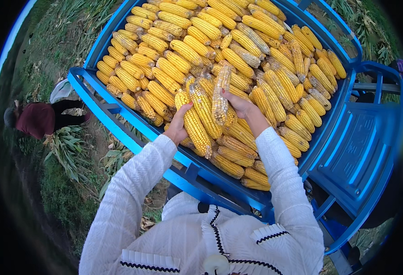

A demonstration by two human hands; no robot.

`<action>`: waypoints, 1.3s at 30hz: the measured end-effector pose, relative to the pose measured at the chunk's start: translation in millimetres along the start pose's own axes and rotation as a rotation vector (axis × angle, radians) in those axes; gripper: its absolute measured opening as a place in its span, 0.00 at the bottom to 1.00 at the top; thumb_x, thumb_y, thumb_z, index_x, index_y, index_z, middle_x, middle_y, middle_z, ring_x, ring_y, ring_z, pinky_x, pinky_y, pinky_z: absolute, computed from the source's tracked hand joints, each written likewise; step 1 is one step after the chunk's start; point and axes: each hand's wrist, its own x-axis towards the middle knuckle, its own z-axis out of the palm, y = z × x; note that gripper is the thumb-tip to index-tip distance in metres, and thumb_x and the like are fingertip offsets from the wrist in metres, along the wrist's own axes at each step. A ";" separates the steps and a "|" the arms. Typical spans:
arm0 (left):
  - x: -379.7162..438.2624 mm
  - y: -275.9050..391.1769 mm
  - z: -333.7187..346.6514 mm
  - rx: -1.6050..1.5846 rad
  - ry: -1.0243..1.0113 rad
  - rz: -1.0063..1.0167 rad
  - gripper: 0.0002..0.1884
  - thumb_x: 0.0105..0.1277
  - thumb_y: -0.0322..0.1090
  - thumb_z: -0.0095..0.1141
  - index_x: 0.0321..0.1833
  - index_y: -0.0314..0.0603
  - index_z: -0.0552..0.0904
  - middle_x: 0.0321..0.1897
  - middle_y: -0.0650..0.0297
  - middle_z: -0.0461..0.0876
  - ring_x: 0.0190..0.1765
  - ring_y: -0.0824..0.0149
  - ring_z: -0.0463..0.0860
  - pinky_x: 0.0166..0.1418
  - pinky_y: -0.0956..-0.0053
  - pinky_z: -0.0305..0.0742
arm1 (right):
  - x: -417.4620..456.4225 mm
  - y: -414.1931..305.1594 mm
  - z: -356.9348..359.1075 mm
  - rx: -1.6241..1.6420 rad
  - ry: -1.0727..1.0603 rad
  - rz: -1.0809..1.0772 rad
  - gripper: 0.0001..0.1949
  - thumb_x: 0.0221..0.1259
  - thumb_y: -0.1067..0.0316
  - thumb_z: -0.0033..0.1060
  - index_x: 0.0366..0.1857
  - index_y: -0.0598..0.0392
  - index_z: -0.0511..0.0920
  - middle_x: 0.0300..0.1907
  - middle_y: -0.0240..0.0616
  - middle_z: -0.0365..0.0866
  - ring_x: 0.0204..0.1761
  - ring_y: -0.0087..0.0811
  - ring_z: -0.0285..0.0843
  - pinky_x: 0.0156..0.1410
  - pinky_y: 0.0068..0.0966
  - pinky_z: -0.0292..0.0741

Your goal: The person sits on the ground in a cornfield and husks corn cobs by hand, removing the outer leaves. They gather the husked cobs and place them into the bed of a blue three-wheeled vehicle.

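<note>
Husked yellow corn cobs (237, 62) fill a blue metal cargo bed (218, 185) in front of me. My left hand (179, 124) grips a bright yellow corn cob (195, 129) from its left side, fingers hidden beneath. Between my hands another yellow cob (206, 115) leans beside it; what supports it is not plain. In my right hand (241, 106) is a paler, discoloured corn cob (221, 99), held upright with my thumb along its right edge. Both hands are over the near part of the pile.
Blue rails (115, 118) border the bed, with a blue panel (352, 147) at the right. Beyond the left rail a person in a maroon top (38, 118) bends over near a white sack (61, 91). Cut corn stalks (69, 151) lie on the grassy ground.
</note>
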 end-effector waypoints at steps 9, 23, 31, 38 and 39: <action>26.9 -40.1 -65.7 -0.006 0.514 0.206 0.23 0.70 0.39 0.61 0.66 0.41 0.76 0.62 0.55 0.82 0.60 0.48 0.83 0.66 0.47 0.78 | 50.3 10.8 -12.0 -0.368 -0.103 0.150 0.55 0.58 0.27 0.65 0.80 0.59 0.56 0.83 0.49 0.51 0.84 0.44 0.45 0.85 0.41 0.44; -1.6 -25.8 -41.1 2.229 0.811 0.231 0.56 0.55 0.45 0.74 0.78 0.26 0.52 0.81 0.38 0.50 0.82 0.41 0.55 0.75 0.43 0.63 | 19.9 31.2 110.4 -1.407 0.360 0.040 0.59 0.49 0.41 0.77 0.79 0.62 0.50 0.69 0.64 0.65 0.69 0.62 0.66 0.64 0.58 0.76; 4.3 24.6 -53.7 2.365 0.498 0.018 0.61 0.56 0.54 0.73 0.82 0.31 0.46 0.83 0.45 0.48 0.82 0.47 0.58 0.73 0.38 0.64 | 13.4 41.2 103.6 -1.267 0.429 0.047 0.63 0.41 0.46 0.82 0.80 0.61 0.48 0.72 0.61 0.62 0.73 0.58 0.62 0.73 0.57 0.68; 11.4 45.1 -42.0 2.272 0.094 -0.136 0.52 0.61 0.55 0.69 0.82 0.43 0.54 0.79 0.36 0.53 0.77 0.35 0.63 0.73 0.42 0.67 | -0.3 -20.6 19.1 -0.900 0.206 -0.019 0.53 0.50 0.54 0.69 0.79 0.69 0.51 0.79 0.64 0.55 0.81 0.52 0.54 0.83 0.36 0.57; 14.2 48.6 -45.1 2.321 0.039 -0.120 0.49 0.63 0.54 0.67 0.81 0.43 0.55 0.78 0.35 0.53 0.76 0.34 0.64 0.73 0.42 0.67 | 7.2 -22.3 7.1 -0.950 0.227 -0.018 0.52 0.52 0.54 0.69 0.79 0.69 0.51 0.79 0.65 0.54 0.81 0.53 0.54 0.83 0.37 0.58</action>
